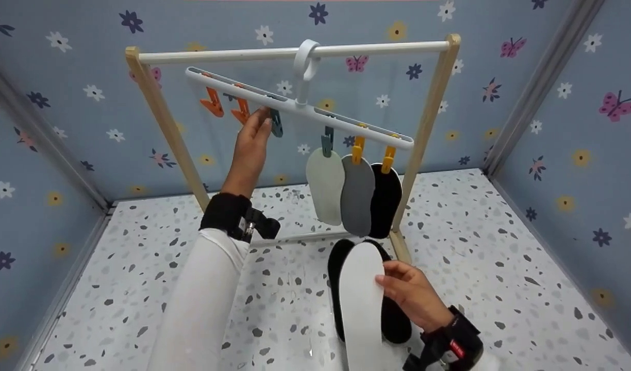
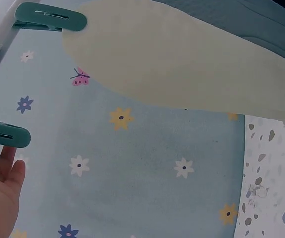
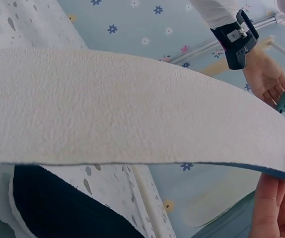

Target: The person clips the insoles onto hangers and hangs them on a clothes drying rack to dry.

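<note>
My left hand (image 1: 252, 134) is raised to the hanger, its fingertips right at a dark green clip (image 1: 276, 122) that has nothing hanging from it. The left wrist view shows the fingers (image 2: 3, 163) nearly straight just under that clip, thumb apart from it. Lower right, my right hand (image 1: 411, 288) pinches the edge of a white insole (image 1: 362, 299) between thumb and fingers. The right wrist view shows a bluish underside along this insole (image 3: 132, 109). Three insoles hang on the hanger's right half: pale green (image 1: 326, 188), grey (image 1: 358, 198) and black (image 1: 386, 198).
The white clip hanger (image 1: 301, 107) tilts down to the right on a rack's white bar (image 1: 217, 56). Two orange clips (image 1: 212, 103) hang bare at its left. Black insoles (image 1: 396, 319) lie on the speckled surface (image 1: 284, 309) beneath the white one. Flowered walls (image 1: 568, 77) surround the rack.
</note>
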{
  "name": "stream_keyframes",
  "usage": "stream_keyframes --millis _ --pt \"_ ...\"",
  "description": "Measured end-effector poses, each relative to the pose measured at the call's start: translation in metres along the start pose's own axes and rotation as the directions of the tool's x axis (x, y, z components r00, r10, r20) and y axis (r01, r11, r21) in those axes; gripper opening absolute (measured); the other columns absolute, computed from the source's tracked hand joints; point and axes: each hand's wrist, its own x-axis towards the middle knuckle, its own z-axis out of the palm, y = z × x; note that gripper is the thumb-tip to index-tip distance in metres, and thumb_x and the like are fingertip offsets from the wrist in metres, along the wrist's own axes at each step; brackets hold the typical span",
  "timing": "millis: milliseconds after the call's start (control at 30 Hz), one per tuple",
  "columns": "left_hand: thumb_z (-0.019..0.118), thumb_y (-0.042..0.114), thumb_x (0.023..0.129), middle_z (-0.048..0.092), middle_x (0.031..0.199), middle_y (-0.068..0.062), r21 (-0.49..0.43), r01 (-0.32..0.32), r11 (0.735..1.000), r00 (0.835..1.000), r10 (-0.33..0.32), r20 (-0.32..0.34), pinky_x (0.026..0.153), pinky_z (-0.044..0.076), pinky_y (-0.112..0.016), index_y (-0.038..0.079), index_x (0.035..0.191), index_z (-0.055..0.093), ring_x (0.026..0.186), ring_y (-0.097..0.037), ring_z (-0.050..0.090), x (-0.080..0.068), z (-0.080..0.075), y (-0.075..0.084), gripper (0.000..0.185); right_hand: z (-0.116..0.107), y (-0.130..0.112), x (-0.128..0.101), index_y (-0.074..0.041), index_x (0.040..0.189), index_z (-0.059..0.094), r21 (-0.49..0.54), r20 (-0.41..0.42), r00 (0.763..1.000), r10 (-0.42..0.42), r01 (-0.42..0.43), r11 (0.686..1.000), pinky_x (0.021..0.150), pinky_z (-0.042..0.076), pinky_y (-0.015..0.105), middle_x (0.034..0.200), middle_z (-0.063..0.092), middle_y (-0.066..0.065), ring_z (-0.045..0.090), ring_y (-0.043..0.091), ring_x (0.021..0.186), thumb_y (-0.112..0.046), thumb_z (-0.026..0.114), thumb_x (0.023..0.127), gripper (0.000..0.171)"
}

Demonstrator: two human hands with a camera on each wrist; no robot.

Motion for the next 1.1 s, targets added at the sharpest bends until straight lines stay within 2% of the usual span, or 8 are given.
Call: stream_keyframes --millis 100,200,333,467,600,867,1100 --pt "0.04 0.024 0.102 0.028 0.153 0.0 -0.019 0.005 1.0 1.0 -0.006 -0.011 0.112 0.023 -0.032 0.014 0.149 0.026 0.14 -0.012 0.024 0.0 0.0 0.0 0.05 0.008 -0.002 0.006 -0.013 0.094 0.063 0.005 0.016 1.0 0.011 -0.011 1.0 0.071 0.047 0.021 0.087 0.06 -0.001 0.058 0.009 0.078 0.005 0.063 0.084 0.02" --pt "0.042 0.024 0.101 0.035 0.149 -0.002 -0.023 -0.016 1.0 0.999 0.016 -0.03 0.11 0.028 -0.03 0.012 0.147 0.031 0.137 -0.012 0.03 -0.001 0.0 0.0 0.048 0.017 -0.007 0.015 -0.013 0.094 0.063 -0.004 0.046 0.999 -0.004 0.004 1.0 0.071 0.048 0.021 0.086 0.059 0.0 0.058 0.009 0.078 0.002 0.067 0.083 0.018" --pt "0.046 0.023 0.1 0.044 0.141 -0.005 -0.011 -0.048 0.999 0.998 0.048 -0.046 0.107 0.031 -0.031 0.01 0.143 0.038 0.131 -0.014 0.037 -0.003 -0.001 0.002 0.045 0.033 -0.011 0.028 -0.012 0.094 0.065 -0.01 0.104 0.994 -0.033 0.035 0.999 0.069 0.048 0.021 0.087 0.06 0.001 0.058 0.01 0.077 0.002 0.066 0.083 0.018" --pt "0.048 0.022 0.099 0.047 0.136 -0.007 -0.008 -0.032 0.999 0.998 0.032 -0.061 0.106 0.033 -0.034 0.009 0.139 0.042 0.128 -0.016 0.041 -0.007 -0.004 0.003 0.042 0.047 -0.012 0.039 -0.013 0.093 0.065 -0.013 0.137 0.99 -0.012 0.014 1.0 0.066 0.047 0.019 0.087 0.061 0.0 0.057 0.009 0.075 0.004 0.063 0.084 0.019" --pt "0.048 0.023 0.099 0.047 0.136 -0.006 0.009 -0.005 1.0 0.998 0.005 -0.066 0.107 0.032 -0.034 0.009 0.138 0.042 0.126 -0.015 0.041 -0.01 -0.006 0.002 0.042 0.057 -0.012 0.048 -0.011 0.093 0.064 -0.02 0.14 0.99 0.011 -0.008 1.0 0.071 0.049 0.021 0.088 0.062 0.001 0.06 0.01 0.078 0.008 0.059 0.085 0.021" --pt "0.048 0.022 0.099 0.047 0.131 -0.008 0.021 0.033 0.999 0.999 -0.032 -0.017 0.105 0.033 -0.037 0.008 0.136 0.043 0.121 -0.02 0.044 -0.015 0.0 0.007 0.039 0.067 -0.011 0.064 -0.009 0.094 0.064 -0.059 0.116 0.993 -0.013 0.02 0.998 0.073 0.051 0.023 0.089 0.061 0.003 0.06 0.012 0.08 0.009 0.058 0.084 0.021" --pt "0.047 0.021 0.1 0.048 0.13 -0.012 0.021 0.01 1.0 1.0 -0.01 0.01 0.103 0.035 -0.035 0.003 0.134 0.044 0.118 -0.021 0.047 -0.017 0.006 0.006 0.038 0.075 -0.011 0.073 -0.01 0.092 0.064 -0.098 0.043 0.998 -0.042 0.047 0.994 0.069 0.049 0.022 0.084 0.059 0.002 0.057 0.011 0.077 0.008 0.061 0.083 0.02"
